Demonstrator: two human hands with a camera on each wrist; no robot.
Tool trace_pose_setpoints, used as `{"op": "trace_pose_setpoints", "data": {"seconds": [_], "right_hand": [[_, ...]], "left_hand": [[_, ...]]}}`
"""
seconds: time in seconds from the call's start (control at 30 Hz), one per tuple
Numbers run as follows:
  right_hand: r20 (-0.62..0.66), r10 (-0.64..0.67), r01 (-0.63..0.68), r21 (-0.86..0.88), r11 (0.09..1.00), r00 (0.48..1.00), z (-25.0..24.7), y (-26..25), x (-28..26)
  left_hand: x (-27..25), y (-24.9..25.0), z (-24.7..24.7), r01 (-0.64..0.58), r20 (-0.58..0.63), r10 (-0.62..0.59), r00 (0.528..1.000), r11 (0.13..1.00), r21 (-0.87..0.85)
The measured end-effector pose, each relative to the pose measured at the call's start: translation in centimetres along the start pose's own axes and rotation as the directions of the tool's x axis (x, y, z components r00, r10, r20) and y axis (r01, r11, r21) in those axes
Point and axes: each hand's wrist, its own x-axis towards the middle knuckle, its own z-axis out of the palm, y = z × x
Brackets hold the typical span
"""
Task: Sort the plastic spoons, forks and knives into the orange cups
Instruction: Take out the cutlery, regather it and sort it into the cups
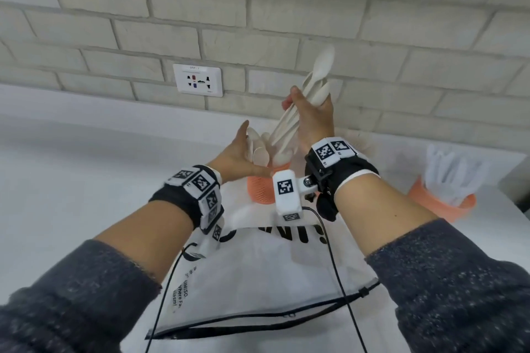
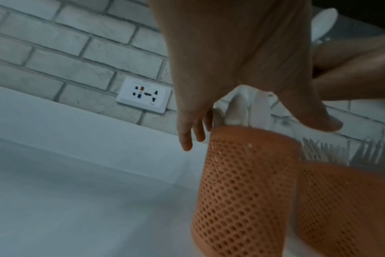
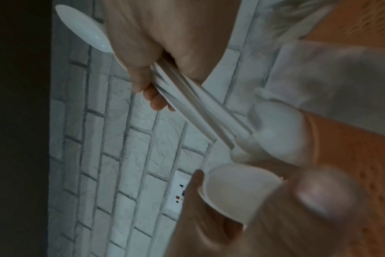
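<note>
My right hand grips a bundle of white plastic spoons by the handles, bowls pointing up toward the brick wall. The handle ends slant down into an orange mesh cup that holds several more spoons. In the right wrist view my fingers curl round the spoon bundle. My left hand is open, fingers straight, beside the spoons standing in that cup. In the left wrist view the left hand's fingers and thumb straddle the top of the cup.
A second orange cup holding forks stands right behind the spoon cup. A third orange cup with white cutlery sits far right. A white printed bag lies in front. A wall socket is on the brick wall.
</note>
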Motion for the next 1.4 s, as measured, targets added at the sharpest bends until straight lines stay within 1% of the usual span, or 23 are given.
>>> {"op": "trace_pose_setpoints", "data": {"seconds": [0.07, 0.17, 0.27, 0.3, 0.37, 0.43, 0.5, 0.6, 0.63, 0.67, 0.73, 0.77, 0.83, 0.9, 0.97, 1.03, 1.1, 1.17, 1.2, 1.23, 1.3, 1.33, 1.4], "right_hand": [[0.043, -0.003, 0.005, -0.052, 0.999, 0.999, 0.1, 1.3, -0.2], [0.167, 0.106, -0.080, -0.155, 0.985, 0.980, -0.4, 3.1, -0.9], [0.272, 0.164, -0.119, -0.175, 0.977, 0.948, -0.7, 3.0, -0.9], [0.273, 0.159, -0.113, -0.175, 0.978, 0.949, -0.6, 2.7, -0.7], [0.263, 0.065, 0.008, -0.265, 0.964, 0.963, -0.3, 2.3, -0.6], [0.311, -0.012, 0.150, -0.424, 0.893, 0.950, -0.1, 2.5, -0.9], [0.358, 0.051, 0.181, -0.584, 0.791, 0.932, 0.0, 3.0, -1.2], [0.427, 0.145, 0.276, -0.772, 0.573, 0.892, 0.4, 2.9, -0.8], [0.421, 0.153, 0.273, -0.783, 0.558, 0.894, 0.4, 2.7, -0.6], [0.400, 0.154, 0.242, -0.772, 0.588, 0.903, 0.3, 2.4, -0.5], [0.350, 0.140, 0.151, -0.685, 0.713, 0.926, 0.0, 2.3, -0.1], [0.334, 0.137, 0.129, -0.662, 0.739, 0.933, -0.3, 2.3, 0.0], [0.345, 0.125, 0.160, -0.689, 0.707, 0.930, -0.9, 2.4, 0.0], [0.391, 0.050, 0.278, -0.734, 0.620, 0.919, -1.1, 2.1, -0.1], [0.494, 0.018, 0.433, -0.777, 0.456, 0.869, -1.1, 1.8, -0.3], [0.570, 0.131, 0.525, -0.809, 0.264, 0.812, -0.8, 1.8, -0.4], [0.570, 0.266, 0.567, -0.818, 0.094, 0.778, -0.8, 2.0, -0.5], [0.542, 0.346, 0.583, -0.812, -0.018, 0.766, -0.9, 2.3, -0.7], [0.545, 0.332, 0.584, -0.811, -0.025, 0.770, -1.1, 2.2, -0.9], [0.561, 0.279, 0.584, -0.811, 0.001, 0.779, -1.1, 1.8, -1.2], [0.599, 0.137, 0.591, -0.801, 0.095, 0.789, -1.0, 0.1, -1.8], [0.610, 0.099, 0.597, -0.791, 0.130, 0.786, -0.9, -1.1, -2.3], [0.628, 0.122, 0.610, -0.777, 0.155, 0.769, -0.9, -3.4, -3.4]], "left_hand": [[0.7, -0.3, 0.7, -0.020, -0.025, 0.019, 0.999, 0.999, -0.029], [1.2, -0.8, 1.0, -0.032, -0.081, 0.025, 0.996, 0.996, -0.086], [1.4, -1.2, 0.9, -0.037, -0.073, 0.030, 0.997, 0.995, -0.098], [1.4, -1.3, 0.8, -0.041, -0.067, 0.036, 0.997, 0.995, -0.087], [1.3, -1.2, 0.8, -0.055, -0.060, 0.051, 0.997, 0.996, -0.068], [1.4, -1.1, 0.9, -0.071, -0.056, 0.067, 0.996, 0.995, -0.065], [1.5, -1.0, 1.0, -0.092, -0.055, 0.088, 0.995, 0.993, -0.070], [1.6, -1.1, 0.9, -0.099, -0.056, 0.095, 0.994, 0.993, -0.070], [1.6, -1.3, 0.9, -0.094, -0.049, 0.091, 0.995, 0.993, -0.065], [1.7, -1.4, 0.9, -0.088, -0.038, 0.086, 0.996, 0.995, -0.053], [1.8, -1.5, 0.8, -0.078, -0.022, 0.078, 0.997, 0.997, -0.022], [1.7, -1.5, 0.8, -0.070, -0.019, 0.070, 0.997, 0.997, -0.011], [1.8, -1.4, 0.8, -0.051, -0.030, 0.050, 0.998, 0.999, -0.006], [1.7, -1.3, 0.9, -0.057, -0.041, 0.057, 0.998, 0.998, 0.006], [1.6, -1.2, 0.9, -0.061, -0.046, 0.062, 0.997, 0.998, 0.023], [1.8, -1.2, 0.9, -0.067, -0.044, 0.068, 0.997, 0.997, 0.033], [1.8, -1.1, 0.9, -0.070, -0.047, 0.073, 0.996, 0.996, 0.051], [1.5, -0.8, 0.7, -0.061, -0.048, 0.065, 0.997, 0.995, 0.082], [1.2, -0.5, 0.6, -0.056, -0.046, 0.061, 0.997, 0.993, 0.102], [0.7, 0.0, 0.3, -0.055, -0.046, 0.061, 0.997, 0.990, 0.127], [-0.9, 1.5, -0.2, -0.071, -0.082, 0.090, 0.993, 0.974, 0.213], [-2.0, 2.3, -0.5, -0.094, -0.121, 0.128, 0.984, 0.962, 0.257], [-4.9, 3.8, -0.8, -0.164, -0.189, 0.236, 0.953, 0.929, 0.331]]}}
